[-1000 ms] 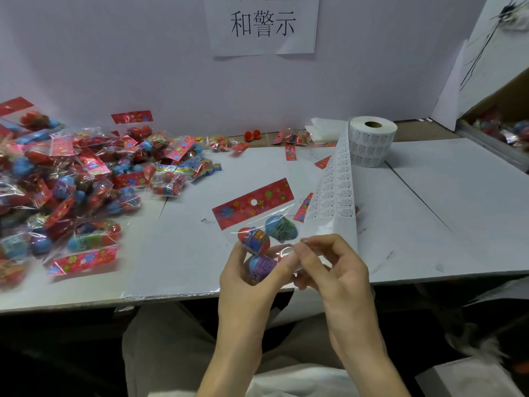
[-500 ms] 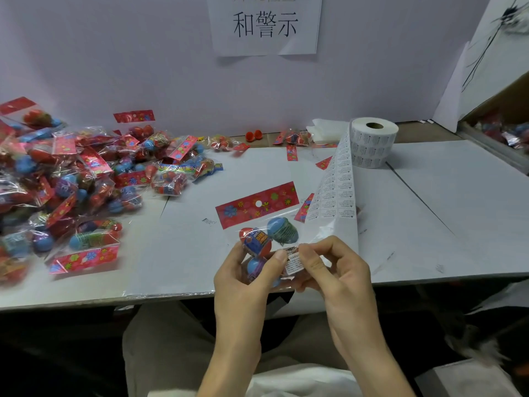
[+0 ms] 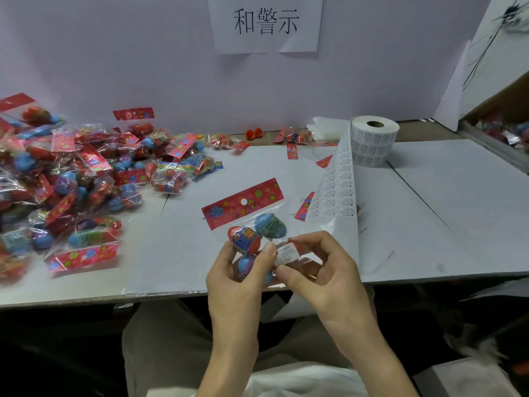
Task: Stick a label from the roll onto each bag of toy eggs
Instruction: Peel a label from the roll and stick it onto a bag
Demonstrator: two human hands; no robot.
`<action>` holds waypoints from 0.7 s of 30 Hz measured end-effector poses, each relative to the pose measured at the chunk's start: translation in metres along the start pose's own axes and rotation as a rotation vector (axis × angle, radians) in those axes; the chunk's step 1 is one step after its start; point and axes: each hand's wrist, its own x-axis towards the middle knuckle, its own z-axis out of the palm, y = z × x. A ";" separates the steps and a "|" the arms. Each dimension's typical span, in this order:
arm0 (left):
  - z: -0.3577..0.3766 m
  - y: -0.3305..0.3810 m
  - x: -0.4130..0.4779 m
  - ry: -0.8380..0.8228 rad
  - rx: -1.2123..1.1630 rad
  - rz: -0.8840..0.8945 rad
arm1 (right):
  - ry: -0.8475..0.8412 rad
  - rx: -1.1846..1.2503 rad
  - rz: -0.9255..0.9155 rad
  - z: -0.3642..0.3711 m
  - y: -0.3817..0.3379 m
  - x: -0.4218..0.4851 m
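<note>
**Two hands, one label, one bag of toy eggs**

Head view, looking down at the front edge of a white worktop [image 3: 443,210]. The left hand [image 3: 237,285] has its grip curled round the lower part of a clear bag [image 3: 243,203] w/ a red flowered header card. The bag is held up just above the worktop's near edge, at centre frame. Red and blue toy eggs show through the plastic. The right hand [image 3: 323,276] pinches a small white label [image 3: 287,253], printed "WARNING", between thumb and forefinger, against the bag's right side. The left thumb tip touches the label's left edge.

Behind the right hand a strip of labels [image 3: 335,190] runs up and back to the roll [image 3: 372,141], which stands upright far right of centre. A big pile of bags [image 3: 71,179] covers the worktop's left side, well apart from the hands. A few more bags lie along the back wall. A paper sign [image 3: 264,22] w/ Chinese characters hangs on the wall. The person's lap fills the bottom of the frame.
</note>
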 end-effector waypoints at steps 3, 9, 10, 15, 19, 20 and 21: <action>0.001 0.001 -0.001 -0.004 0.007 0.021 | 0.019 0.049 -0.003 0.002 0.003 -0.002; 0.005 0.001 -0.005 -0.030 0.027 0.030 | 0.166 0.101 0.007 0.006 0.000 -0.002; 0.004 0.002 -0.004 -0.033 0.032 0.025 | 0.167 0.095 -0.002 0.005 -0.001 -0.001; 0.000 0.003 -0.003 -0.161 0.062 -0.007 | 0.201 0.095 -0.024 0.002 -0.002 -0.001; -0.001 0.001 -0.001 -0.189 0.039 -0.052 | 0.201 0.081 -0.015 0.000 -0.001 0.000; -0.002 0.000 -0.001 -0.194 0.024 -0.067 | 0.196 0.072 -0.013 0.000 0.000 0.000; -0.002 -0.001 -0.001 -0.197 0.010 -0.079 | 0.193 0.065 -0.008 0.000 0.000 0.000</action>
